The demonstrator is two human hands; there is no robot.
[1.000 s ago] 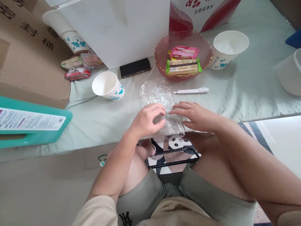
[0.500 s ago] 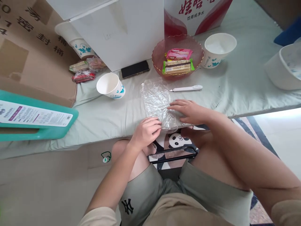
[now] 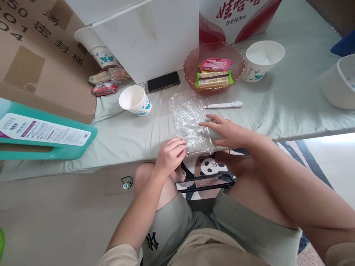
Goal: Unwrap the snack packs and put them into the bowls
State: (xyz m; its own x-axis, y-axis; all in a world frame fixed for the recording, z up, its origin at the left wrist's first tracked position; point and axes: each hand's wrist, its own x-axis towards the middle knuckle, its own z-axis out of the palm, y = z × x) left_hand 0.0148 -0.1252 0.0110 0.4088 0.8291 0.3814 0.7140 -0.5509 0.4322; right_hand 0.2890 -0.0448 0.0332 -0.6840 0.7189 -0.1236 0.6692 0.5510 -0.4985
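Note:
A crinkled clear plastic bag [image 3: 190, 120] lies flat on the cloth-covered surface, its near end reaching the front edge. My left hand [image 3: 172, 153] is at the bag's lower left edge, fingers curled together and closed on that edge; the fingertips are partly hidden. On the right side, my right hand [image 3: 229, 131] is open, with fingers spread over the bag's border and nothing held. Just beyond that hand lies a white pen-like utility knife [image 3: 224, 105].
A pink glass bowl [image 3: 188, 75] holds wrapped wafers. Paper cups [image 3: 131, 99] stand at left and right [image 3: 264, 55]. A black phone [image 3: 163, 82] lies against a white box [image 3: 155, 44]. A teal jug [image 3: 83, 147] and a cardboard box [image 3: 63, 96] occupy the left.
My right hand's fingers have lifted and spread a little. My left hand has shifted slightly left along the bag's edge. The whole view has moved slightly.

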